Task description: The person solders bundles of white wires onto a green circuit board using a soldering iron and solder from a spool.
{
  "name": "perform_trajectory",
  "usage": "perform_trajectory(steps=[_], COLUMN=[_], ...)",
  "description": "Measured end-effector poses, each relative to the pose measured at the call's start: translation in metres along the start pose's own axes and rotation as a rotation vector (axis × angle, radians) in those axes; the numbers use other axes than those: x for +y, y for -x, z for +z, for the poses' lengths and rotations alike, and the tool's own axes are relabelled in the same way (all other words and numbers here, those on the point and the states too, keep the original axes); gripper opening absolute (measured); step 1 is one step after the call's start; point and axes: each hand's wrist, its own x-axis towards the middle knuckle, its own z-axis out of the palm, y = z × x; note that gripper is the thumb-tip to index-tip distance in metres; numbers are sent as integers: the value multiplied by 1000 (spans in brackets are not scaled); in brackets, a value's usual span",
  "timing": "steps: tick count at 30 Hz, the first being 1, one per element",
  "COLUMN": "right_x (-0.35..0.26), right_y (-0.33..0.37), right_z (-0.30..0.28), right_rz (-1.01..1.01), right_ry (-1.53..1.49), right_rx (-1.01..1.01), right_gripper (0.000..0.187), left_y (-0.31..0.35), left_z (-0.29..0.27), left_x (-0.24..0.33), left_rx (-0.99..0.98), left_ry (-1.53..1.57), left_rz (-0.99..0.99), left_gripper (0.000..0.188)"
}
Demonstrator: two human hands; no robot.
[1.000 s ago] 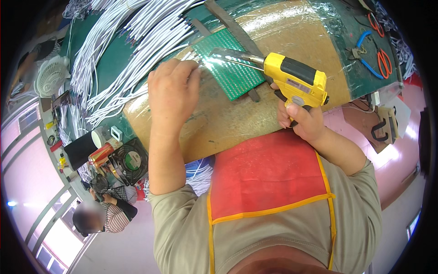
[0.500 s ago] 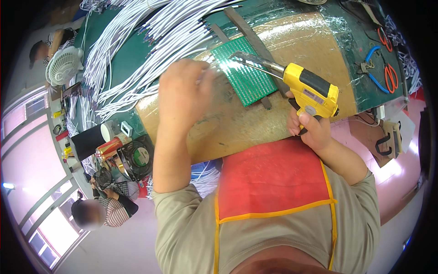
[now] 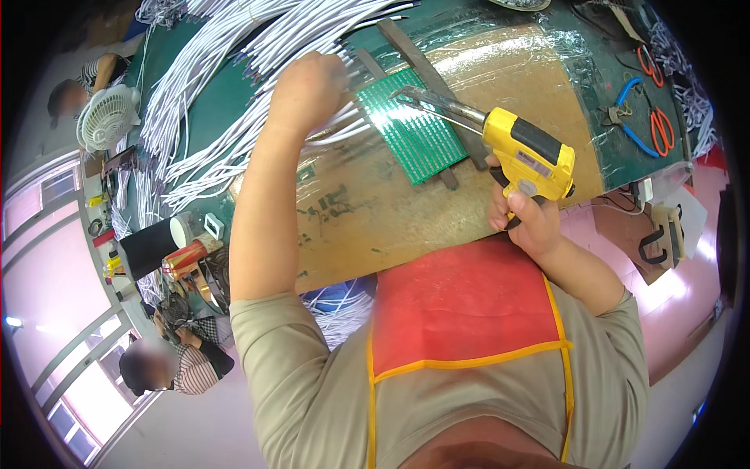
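Note:
My right hand (image 3: 523,207) grips the handle of a yellow and black soldering gun (image 3: 531,148). The gun's thin metal tip reaches left over a green circuit board (image 3: 418,144), which has rows of silvery pads and lies on two dark bars (image 3: 402,43). Up and to the left of the board, my left hand (image 3: 308,94) is closed over the near ends of a large bundle of white cables (image 3: 226,94). Its fingertips are partly hidden and a little blurred, so what they hold cannot be made out.
Brown board (image 3: 367,227) covers the near part of the green table. Blue-handled pliers (image 3: 633,117) and red-handled scissors (image 3: 662,133) lie at the right. A white fan (image 3: 108,117), a black fan and a red-gold roll (image 3: 187,258) stand at the left, where two people sit.
My left hand has moved up and away from the board to the cable bundle. My right hand and the soldering gun have hardly moved.

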Motion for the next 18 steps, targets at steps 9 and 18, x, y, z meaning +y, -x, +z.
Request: perform_trajectory(steps=[9,18], right_x=[-2,-2], right_y=[0,3], right_z=[-7,-2], right_rz=[67,44], right_ry=[43,114], right_rx=[-50,-56], right_gripper=[63,65], left_y=[78,115], left_z=[-32,0], left_x=[22,75], left_rx=[611,347], left_ry=[562,405], left_rz=[-138,-213], left_gripper=[11,9])
